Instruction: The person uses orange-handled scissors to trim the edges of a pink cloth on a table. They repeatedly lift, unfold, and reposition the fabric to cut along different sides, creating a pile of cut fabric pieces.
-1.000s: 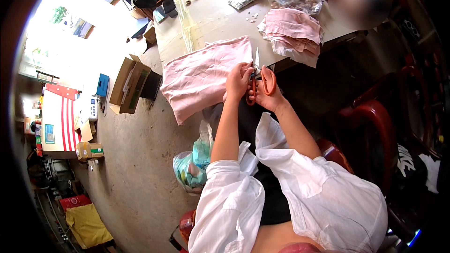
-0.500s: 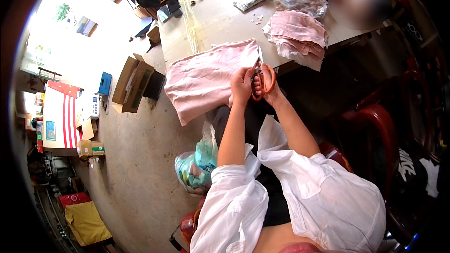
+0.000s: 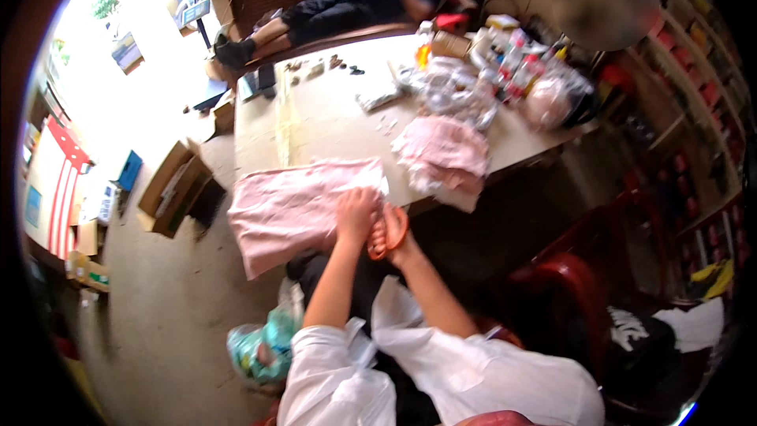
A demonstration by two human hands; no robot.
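A pink cloth spreads over the near left corner of the table and hangs down its front edge. My left hand is closed on the right side of this cloth. Just to its right, my right hand grips a pair of scissors by the orange handles, its fingers through the loops. The blades reach up to the cloth's right edge, partly hidden by my left hand and blurred. A pile of folded pink cloth lies on the table to the right of my hands.
Clear plastic bags and several bottles crowd the table's far right. Behind it, a person lies on a wooden bench. On the floor stand an open cardboard box and a teal plastic bag. A dark red chair stands right.
The view has tilted up and shifted right, so the person on the bench now shows. My left hand has gone from beside the blades to lying over the cloth; the scissors stay in my right.
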